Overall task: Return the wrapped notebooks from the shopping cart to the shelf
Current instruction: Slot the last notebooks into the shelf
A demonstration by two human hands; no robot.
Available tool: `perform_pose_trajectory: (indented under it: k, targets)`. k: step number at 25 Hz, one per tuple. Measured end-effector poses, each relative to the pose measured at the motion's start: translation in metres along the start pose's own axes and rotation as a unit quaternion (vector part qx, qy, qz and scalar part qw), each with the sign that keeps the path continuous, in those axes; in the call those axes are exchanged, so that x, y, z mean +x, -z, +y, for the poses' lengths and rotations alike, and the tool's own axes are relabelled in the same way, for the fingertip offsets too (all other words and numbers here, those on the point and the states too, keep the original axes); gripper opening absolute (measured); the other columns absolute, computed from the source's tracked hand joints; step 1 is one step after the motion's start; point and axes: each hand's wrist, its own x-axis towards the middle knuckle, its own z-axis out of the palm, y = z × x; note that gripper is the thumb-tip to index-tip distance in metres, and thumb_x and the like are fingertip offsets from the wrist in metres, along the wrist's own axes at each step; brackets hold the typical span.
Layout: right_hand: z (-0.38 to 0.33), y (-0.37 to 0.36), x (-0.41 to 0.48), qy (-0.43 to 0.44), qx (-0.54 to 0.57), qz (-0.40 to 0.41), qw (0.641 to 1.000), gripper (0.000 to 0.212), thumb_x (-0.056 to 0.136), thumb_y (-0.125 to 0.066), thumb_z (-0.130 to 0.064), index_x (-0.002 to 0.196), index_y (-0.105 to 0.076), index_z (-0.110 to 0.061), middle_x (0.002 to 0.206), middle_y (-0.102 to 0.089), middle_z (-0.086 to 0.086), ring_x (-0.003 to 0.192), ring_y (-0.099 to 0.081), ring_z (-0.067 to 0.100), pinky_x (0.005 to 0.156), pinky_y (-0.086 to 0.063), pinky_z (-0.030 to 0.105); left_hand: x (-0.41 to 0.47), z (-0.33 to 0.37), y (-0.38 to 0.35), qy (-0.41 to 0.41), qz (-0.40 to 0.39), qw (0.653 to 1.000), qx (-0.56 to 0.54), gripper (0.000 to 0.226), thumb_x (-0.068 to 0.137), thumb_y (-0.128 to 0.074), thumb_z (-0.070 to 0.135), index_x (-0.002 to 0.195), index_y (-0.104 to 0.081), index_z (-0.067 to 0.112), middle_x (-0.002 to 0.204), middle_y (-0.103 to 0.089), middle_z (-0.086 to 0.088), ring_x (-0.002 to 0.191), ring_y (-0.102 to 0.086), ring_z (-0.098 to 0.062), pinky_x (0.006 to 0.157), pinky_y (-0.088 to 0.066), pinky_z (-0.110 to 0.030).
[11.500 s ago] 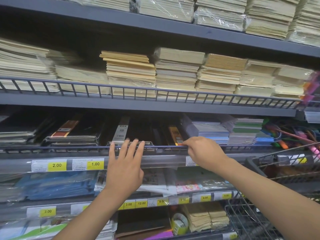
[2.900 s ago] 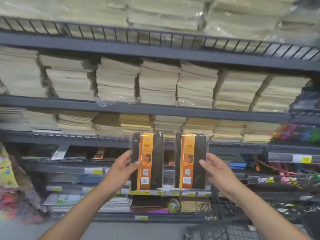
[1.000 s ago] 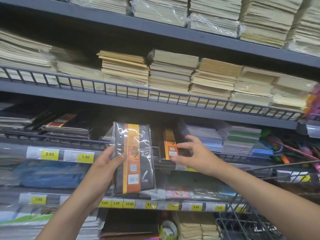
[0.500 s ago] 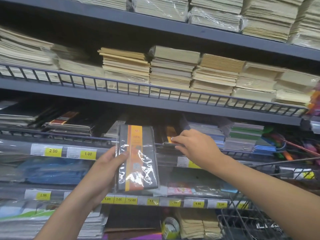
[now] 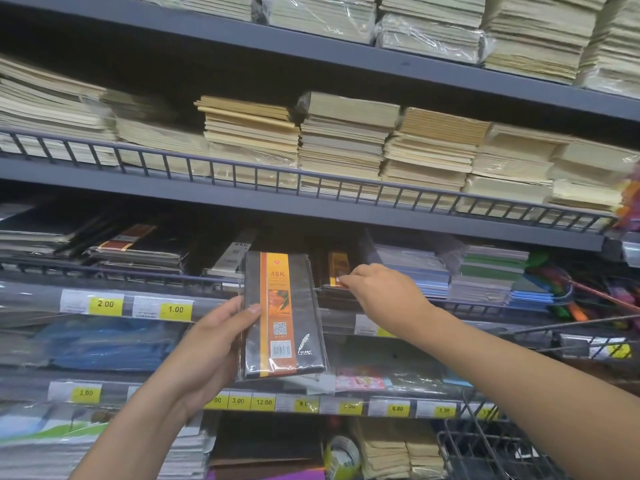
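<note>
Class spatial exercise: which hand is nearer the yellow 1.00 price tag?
Left. The left hand is right of the 1.00 price tag; the right hand is beyond the wrapped notebook.

wrapped notebook (image 5: 282, 317) upright; second notebook (image 5: 337, 268) flat

Left hand (image 5: 211, 344) grips a wrapped notebook (image 5: 282, 317); outstretched right hand (image 5: 377, 289) pinches a shelved notebook (image 5: 337, 266).

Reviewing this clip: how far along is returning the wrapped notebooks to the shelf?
Looks done: one orange-striped notebook lies on the shelf behind the rail, the right hand pinching its front edge. In hand: the left hand holds a second wrapped notebook upright, unshelved. Left: shelve it; the shopping cart contents are out of view.
</note>
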Motion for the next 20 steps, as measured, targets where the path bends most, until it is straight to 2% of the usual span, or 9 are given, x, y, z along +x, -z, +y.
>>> perform_pose_trajectory:
  k: [2,5,8,10,12,16,20]
  targets:
    - [0.004,-0.001,0.005,-0.011,-0.010,-0.016,1.000,0.053,0.090,-0.053,0.003,0.134,-0.058,-0.025,0.108,-0.064,0.001,0.098,-0.061,0.028,0.060,-0.047,0.037,0.000,0.000,0.000,0.001,0.001,1.000,-0.008,0.027,0.106,-0.049,0.018,0.125,-0.068,0.012,0.112,-0.078,-0.013,0.099,-0.078,-0.024,0.085,-0.055,-0.041]
    - [0.005,-0.005,0.007,-0.024,0.004,-0.026,0.999,0.039,0.096,-0.047,-0.005,0.129,-0.061,-0.021,0.107,-0.063,0.003,0.097,-0.062,0.029,0.063,-0.048,0.037,0.000,0.000,0.001,-0.001,-0.003,1.000,-0.012,0.028,0.106,-0.050,0.018,0.126,-0.068,0.013,0.114,-0.078,-0.013,0.101,-0.077,-0.025,0.087,-0.055,-0.042]
    - [0.006,-0.008,0.002,-0.011,0.052,-0.048,0.997,0.038,0.103,-0.038,-0.020,0.137,-0.053,-0.014,0.123,-0.062,0.008,0.110,-0.058,0.030,0.084,-0.054,0.043,0.002,-0.001,0.001,-0.001,-0.005,1.000,-0.020,0.029,0.105,-0.050,0.017,0.127,-0.068,0.012,0.115,-0.077,-0.014,0.104,-0.076,-0.027,0.090,-0.055,-0.044]
    - [0.009,-0.006,-0.001,-0.008,0.062,-0.075,0.995,0.045,0.105,-0.035,-0.025,0.147,-0.043,-0.012,0.140,-0.055,0.009,0.124,-0.052,0.029,0.097,-0.051,0.043,0.003,-0.002,0.000,-0.001,-0.010,1.000,-0.019,0.030,0.106,-0.049,0.017,0.128,-0.067,0.011,0.118,-0.077,-0.015,0.108,-0.074,-0.029,0.093,-0.054,-0.045]
    - [0.008,-0.005,-0.004,-0.003,0.052,-0.095,0.994,0.050,0.105,-0.034,-0.031,0.150,-0.037,-0.010,0.148,-0.048,0.010,0.131,-0.047,0.029,0.103,-0.045,0.042,0.004,-0.003,0.000,0.001,-0.017,1.000,-0.021,0.031,0.106,-0.047,0.016,0.129,-0.067,0.010,0.119,-0.076,-0.016,0.110,-0.073,-0.031,0.094,-0.054,-0.046]
    - [0.000,-0.004,-0.010,-0.006,0.026,-0.092,0.995,0.055,0.104,-0.032,-0.039,0.150,-0.034,-0.007,0.147,-0.046,0.011,0.133,-0.042,0.027,0.109,-0.037,0.038,0.007,-0.006,-0.003,0.002,-0.039,0.999,-0.028,0.034,0.107,-0.042,0.009,0.128,-0.068,0.008,0.121,-0.074,-0.021,0.114,-0.071,-0.037,0.091,-0.055,-0.045]
    - [-0.001,-0.006,-0.011,-0.025,0.057,-0.084,0.995,0.057,0.103,-0.037,-0.037,0.151,-0.032,-0.007,0.150,-0.043,0.010,0.136,-0.039,0.026,0.111,-0.038,0.040,0.008,-0.006,-0.004,-0.001,-0.050,0.998,-0.041,0.034,0.106,-0.041,0.008,0.126,-0.069,0.007,0.120,-0.074,-0.022,0.109,-0.073,-0.036,0.076,-0.063,-0.035]
